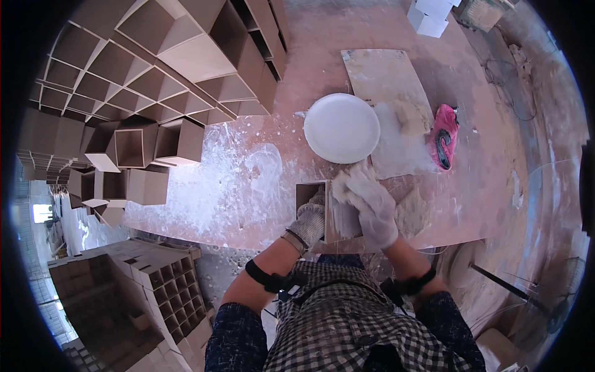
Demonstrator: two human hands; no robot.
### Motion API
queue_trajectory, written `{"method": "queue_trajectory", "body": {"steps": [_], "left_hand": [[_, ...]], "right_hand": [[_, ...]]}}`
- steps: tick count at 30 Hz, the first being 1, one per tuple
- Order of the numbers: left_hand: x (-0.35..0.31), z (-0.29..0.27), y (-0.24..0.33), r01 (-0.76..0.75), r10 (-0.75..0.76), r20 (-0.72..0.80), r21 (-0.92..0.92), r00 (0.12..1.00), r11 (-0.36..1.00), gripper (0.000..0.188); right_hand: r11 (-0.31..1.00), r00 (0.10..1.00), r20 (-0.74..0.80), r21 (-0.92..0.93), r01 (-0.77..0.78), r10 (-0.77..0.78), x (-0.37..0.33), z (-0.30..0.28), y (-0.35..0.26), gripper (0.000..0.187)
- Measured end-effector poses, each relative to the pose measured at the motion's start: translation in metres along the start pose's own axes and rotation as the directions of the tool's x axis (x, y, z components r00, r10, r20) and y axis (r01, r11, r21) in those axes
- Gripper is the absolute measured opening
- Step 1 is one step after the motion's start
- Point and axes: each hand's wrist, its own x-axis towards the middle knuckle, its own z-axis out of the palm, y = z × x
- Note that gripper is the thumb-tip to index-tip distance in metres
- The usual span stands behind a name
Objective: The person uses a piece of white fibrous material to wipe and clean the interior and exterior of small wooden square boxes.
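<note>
An open-ended brown board box (pixel 310 193) lies on the table close to my body. My left hand (pixel 308 226), in a knitted grey glove, reaches into its opening and grips it from inside; the fingertips are hidden. Against the box's right side, streaked with white, my right hand (pixel 376 214) is pressed in a whitish, dusty glove. Its fingers are bent around something pale that I cannot make out. Just beyond the hands stands a round white tub or lid (pixel 341 128).
Stacked brown boxes (pixel 167 68) fill the far left, with several loose boxes (pixel 130 147) nearer. A powdery board (pixel 387 77), a tan block (pixel 411 118) and a pink bundle (pixel 444 137) lie right of the tub. A fan (pixel 468 263) stands at lower right.
</note>
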Motion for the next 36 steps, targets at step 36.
{"method": "queue_trajectory", "body": {"steps": [36], "left_hand": [[-0.026, -0.018, -0.046, -0.256, 0.244, 0.112, 0.107, 0.963, 0.961, 0.052]], "right_hand": [[0.992, 0.993, 0.036, 0.061, -0.111, 0.109, 0.010, -0.016, -0.045, 0.028]]}}
